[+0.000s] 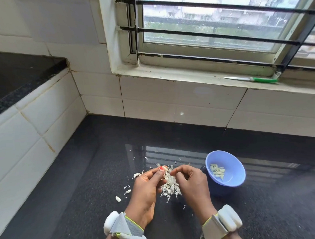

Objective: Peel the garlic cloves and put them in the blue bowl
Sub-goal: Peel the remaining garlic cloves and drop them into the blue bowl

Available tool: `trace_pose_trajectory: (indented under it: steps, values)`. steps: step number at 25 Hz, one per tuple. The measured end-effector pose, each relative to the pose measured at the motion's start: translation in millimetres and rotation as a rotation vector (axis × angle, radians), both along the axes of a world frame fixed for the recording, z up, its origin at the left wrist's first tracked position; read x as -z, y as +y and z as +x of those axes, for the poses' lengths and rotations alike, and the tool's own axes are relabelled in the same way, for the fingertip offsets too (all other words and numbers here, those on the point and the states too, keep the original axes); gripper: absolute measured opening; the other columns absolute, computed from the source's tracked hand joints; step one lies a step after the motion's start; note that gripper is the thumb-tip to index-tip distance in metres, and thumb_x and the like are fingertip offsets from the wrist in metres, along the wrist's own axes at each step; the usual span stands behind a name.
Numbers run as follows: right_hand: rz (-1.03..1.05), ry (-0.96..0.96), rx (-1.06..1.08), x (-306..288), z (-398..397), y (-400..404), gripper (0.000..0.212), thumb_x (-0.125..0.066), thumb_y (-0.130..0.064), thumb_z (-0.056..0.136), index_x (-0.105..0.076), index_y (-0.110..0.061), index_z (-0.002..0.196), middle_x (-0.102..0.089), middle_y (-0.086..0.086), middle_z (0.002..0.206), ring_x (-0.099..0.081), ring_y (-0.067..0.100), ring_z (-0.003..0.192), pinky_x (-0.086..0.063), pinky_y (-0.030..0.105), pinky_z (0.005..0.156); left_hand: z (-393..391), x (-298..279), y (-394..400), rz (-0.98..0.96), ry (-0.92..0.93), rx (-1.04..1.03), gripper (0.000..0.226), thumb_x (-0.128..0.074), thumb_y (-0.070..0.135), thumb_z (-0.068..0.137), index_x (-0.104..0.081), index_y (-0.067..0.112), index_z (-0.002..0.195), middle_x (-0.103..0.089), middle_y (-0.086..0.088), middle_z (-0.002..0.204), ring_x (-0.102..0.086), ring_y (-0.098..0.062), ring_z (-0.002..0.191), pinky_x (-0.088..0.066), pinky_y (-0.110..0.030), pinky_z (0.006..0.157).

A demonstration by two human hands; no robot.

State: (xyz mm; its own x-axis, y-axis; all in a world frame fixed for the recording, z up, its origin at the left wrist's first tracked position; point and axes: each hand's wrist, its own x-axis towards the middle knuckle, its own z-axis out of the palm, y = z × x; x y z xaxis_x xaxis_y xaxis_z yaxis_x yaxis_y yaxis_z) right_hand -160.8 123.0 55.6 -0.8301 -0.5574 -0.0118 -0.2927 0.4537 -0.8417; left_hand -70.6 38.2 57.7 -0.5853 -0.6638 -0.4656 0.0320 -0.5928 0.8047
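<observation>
Garlic clove, small, pale, papery-skinned (pixel 166 171): one in work, pinched between the fingertips of both hands above the dark speckled granite counter (pixel 83 187), largely hidden by the fingers.

Left hand (pixel 147 185): fingers curled, thumb and forefinger pinching the clove's left side.

Right hand (pixel 189 179): fingers curled inward, tips meeting the clove from the right; whether it grips clove or loose skin cannot be told.

Step in hand, as judged: stripping skin. To do it well, hold the clove steady with one hand, lift the skin at one end with a nail, pull it off in strips over the heap, and check that no film clings before dropping it in the bowl.

Peeled garlic cloves, cream-white (pixel 218 172): roughly eight to ten, clustered in the bowl; exact count uncertain.

Round blue plastic bowl (pixel 235 162): one, just right of the right hand.

Heap of white garlic skins (pixel 170 189): one, below and between the hands, with many stray flakes around.

Loose pale piece (pixel 118 198): one, left of the heap, possibly an unpeeled clove.

Green-handled knife (pixel 251 79): one, on the window sill, well apart.

Grey-and-white wrist bands (pixel 122 229): two, one per wrist.
</observation>
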Motion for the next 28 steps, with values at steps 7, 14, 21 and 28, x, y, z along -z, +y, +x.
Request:
trace_pose_trajectory:
  steps: [7,14,21,28]
  values:
    - [-0.214,-0.081,-0.121,-6,10,-2,0.017,-0.077,-0.012,0.081,-0.073,-0.028,0.084,-0.074,-0.012,0.080,-0.070,0.003,0.075,-0.054,0.017,0.070,-4,1,6,0.057,0.007,-0.069,0.014,-0.057,0.008,0.091,-0.071,0.009,0.090,-0.069,0.001,0.070,-0.060,-0.007,0.062,-0.042,-0.018,0.055]
    - [-0.284,-0.132,-0.107,-6,2,2,0.023,-0.076,-0.006,0.081,-0.077,-0.028,0.081,-0.076,-0.007,0.079,-0.073,0.011,0.077,-0.060,0.033,0.075,5,5,-3,-0.730,-0.170,0.008,0.008,-0.073,0.013,0.081,-0.075,0.021,0.081,-0.073,0.007,0.074,-0.066,-0.002,0.070,-0.048,-0.014,0.063]
    - [-0.332,-0.177,-0.117,-6,1,1,0.027,-0.076,-0.003,0.081,-0.076,-0.030,0.084,-0.076,-0.004,0.082,-0.073,0.013,0.077,-0.059,0.027,0.071,3,5,-7,-1.156,-0.296,0.030,0.009,-0.068,0.024,0.076,-0.076,0.020,0.080,-0.069,0.009,0.072,-0.061,-0.005,0.071,-0.046,-0.017,0.063]
    - [-0.377,-0.358,-0.128,-5,1,-1,0.019,-0.073,0.000,0.082,-0.076,-0.019,0.084,-0.077,0.004,0.080,-0.074,0.019,0.077,-0.059,0.029,0.073,3,-1,-6,-1.056,-0.317,0.037,0.013,-0.066,0.025,0.073,-0.076,0.018,0.078,-0.070,0.006,0.072,-0.062,-0.006,0.067,-0.047,-0.023,0.065]
